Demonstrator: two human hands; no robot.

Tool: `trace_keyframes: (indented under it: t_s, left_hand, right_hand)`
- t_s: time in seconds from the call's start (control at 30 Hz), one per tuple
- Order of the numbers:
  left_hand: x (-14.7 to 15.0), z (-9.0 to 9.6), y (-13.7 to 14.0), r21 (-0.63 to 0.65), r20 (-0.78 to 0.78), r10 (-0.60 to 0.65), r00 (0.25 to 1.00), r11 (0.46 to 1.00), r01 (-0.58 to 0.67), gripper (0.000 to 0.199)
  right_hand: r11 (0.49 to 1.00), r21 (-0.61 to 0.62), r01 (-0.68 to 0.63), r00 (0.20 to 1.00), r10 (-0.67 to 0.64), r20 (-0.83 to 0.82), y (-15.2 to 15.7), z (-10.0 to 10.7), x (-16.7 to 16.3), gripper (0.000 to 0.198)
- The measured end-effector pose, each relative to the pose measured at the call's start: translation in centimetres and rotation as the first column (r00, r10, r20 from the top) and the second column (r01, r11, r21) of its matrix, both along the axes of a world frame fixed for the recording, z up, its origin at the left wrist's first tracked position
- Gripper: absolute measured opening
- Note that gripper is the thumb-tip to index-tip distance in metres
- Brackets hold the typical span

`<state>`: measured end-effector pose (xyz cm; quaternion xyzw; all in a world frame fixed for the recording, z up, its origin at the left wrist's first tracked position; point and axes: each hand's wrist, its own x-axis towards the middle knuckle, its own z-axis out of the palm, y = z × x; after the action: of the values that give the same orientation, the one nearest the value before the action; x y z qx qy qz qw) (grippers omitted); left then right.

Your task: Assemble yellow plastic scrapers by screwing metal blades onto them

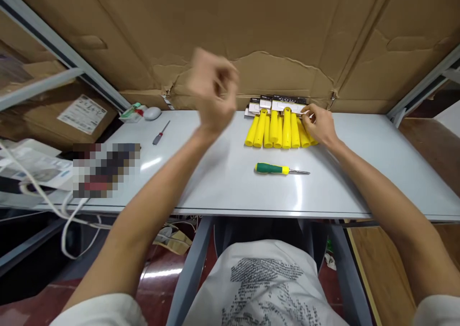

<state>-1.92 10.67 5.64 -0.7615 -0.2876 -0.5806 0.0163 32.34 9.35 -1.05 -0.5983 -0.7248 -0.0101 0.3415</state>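
Several yellow-handled tools (286, 132) lie side by side in a row, handles towards me. Black-and-white card sleeves (287, 104) cover their far ends, so I cannot make out the kind of tool. At the row's right end, my right hand (321, 124) has its fingers curled against a sleeve's edge and the last handles. My left hand (213, 88) is raised above the table, left of the row, blurred by motion. Its fingers look curled, and nothing shows in them. In front of the row lies a green-and-yellow screwdriver (282, 169), its tip pointing right.
A smaller screwdriver (161, 133) lies on the white table (215, 187) to the left. Behind it are a white mouse (152, 113) and a small box (132, 113). Cardboard (273, 24) walls the back. White cables (66, 211) hang at the left edge near papers (39, 165).
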Motion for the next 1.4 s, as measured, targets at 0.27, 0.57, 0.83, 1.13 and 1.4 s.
trace_keyframes:
  t_s: [0.27,0.57,0.83,1.13,1.4]
  left_hand:
    - [2.2,-10.1,0.0,-0.302,-0.403,-0.069,0.913,0.952,-0.061,0.059]
    - [2.1,-11.6,-0.9,-0.491,-0.491,-0.232,0.84,0.87,-0.047,0.083]
    - [2.5,-10.9,-1.2,-0.551,-0.429,-0.257,0.866,0.834,-0.025,0.084]
    - [2.1,-8.0,-0.2,-0.484,0.282,-0.233,0.931,0.803,0.348,0.075]
    - [2.2,-5.9,-1.2,-0.449,0.606,-0.224,0.763,0.696,0.561,0.058]
  right_hand:
    - [0.944,-0.006,-0.33,0.878,0.309,0.365,-4.4,-1.3,-1.4,0.074]
    - [0.922,0.083,-0.379,0.868,0.323,0.377,-4.9,-2.1,-1.2,0.053]
    - [0.952,0.197,-0.236,0.888,0.293,-0.354,-5.2,-1.1,-1.6,0.039]
    - [0.92,0.179,-0.348,0.373,0.311,-0.874,-6.4,1.8,-1.7,0.034]
    - [0.885,0.022,-0.465,0.326,0.194,-0.925,-8.1,2.5,-3.6,0.035]
